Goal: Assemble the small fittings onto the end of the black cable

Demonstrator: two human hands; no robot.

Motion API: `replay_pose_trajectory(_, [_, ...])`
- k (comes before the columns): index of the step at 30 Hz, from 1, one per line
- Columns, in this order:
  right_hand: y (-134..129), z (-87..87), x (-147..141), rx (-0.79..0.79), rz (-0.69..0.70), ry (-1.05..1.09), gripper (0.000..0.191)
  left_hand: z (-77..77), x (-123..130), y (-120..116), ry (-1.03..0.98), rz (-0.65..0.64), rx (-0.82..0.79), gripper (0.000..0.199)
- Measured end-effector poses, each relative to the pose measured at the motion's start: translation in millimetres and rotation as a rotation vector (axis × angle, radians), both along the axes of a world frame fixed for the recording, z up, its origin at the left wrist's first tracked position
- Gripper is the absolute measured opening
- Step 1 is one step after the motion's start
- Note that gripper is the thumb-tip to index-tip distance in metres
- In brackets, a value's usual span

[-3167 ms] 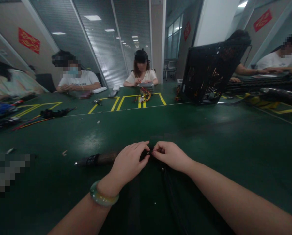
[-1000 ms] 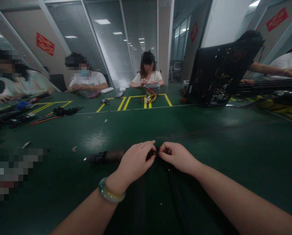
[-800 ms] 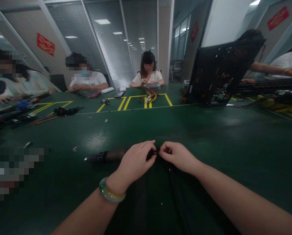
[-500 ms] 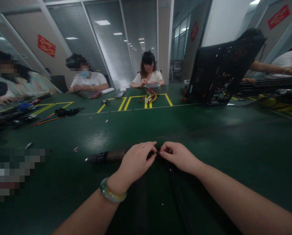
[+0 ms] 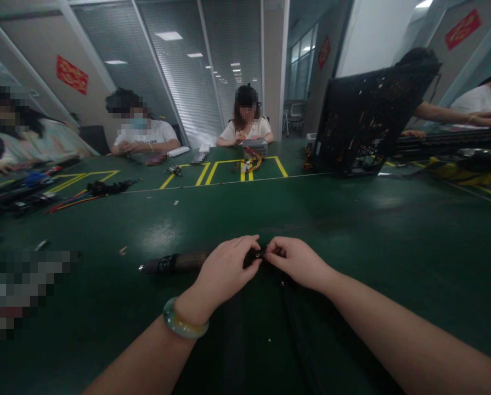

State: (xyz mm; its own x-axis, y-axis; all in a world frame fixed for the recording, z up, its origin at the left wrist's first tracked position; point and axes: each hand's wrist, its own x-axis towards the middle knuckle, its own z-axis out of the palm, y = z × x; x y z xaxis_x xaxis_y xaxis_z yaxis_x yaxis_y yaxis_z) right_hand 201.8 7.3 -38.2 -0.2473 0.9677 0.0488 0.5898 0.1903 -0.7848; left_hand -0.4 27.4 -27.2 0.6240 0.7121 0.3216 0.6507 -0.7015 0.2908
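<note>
While the left hand (image 5: 224,269) curls its fingers over a dark cylindrical cable bundle (image 5: 175,263) lying on the smooth green surface (image 5: 352,219), the right hand (image 5: 298,263) pinches a small black connector (image 5: 257,255) between both fingertips.

The person's two arms are bare, with no sleeves showing. The left hand (image 5: 224,270) has a smooth, round, pale green bracelet (image 5: 185,326) on its wrist. The right hand (image 5: 300,263) wears nothing.
</note>
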Motion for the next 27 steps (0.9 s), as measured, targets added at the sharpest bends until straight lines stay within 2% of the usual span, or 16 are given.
replay_pose_trajectory(7, [-0.6, 0.7, -0.2, -0.016, -0.006, 0.022, 0.012, -2.3, -1.0, 1.6, 0.016, 0.000, 0.003, 0.009])
replay_pose_trajectory(27, [-0.5, -0.7, -1.9, -0.018, -0.001, 0.075, 0.011, -1.6, -1.1, 0.8, -0.011, -0.028, 0.008, 0.010])
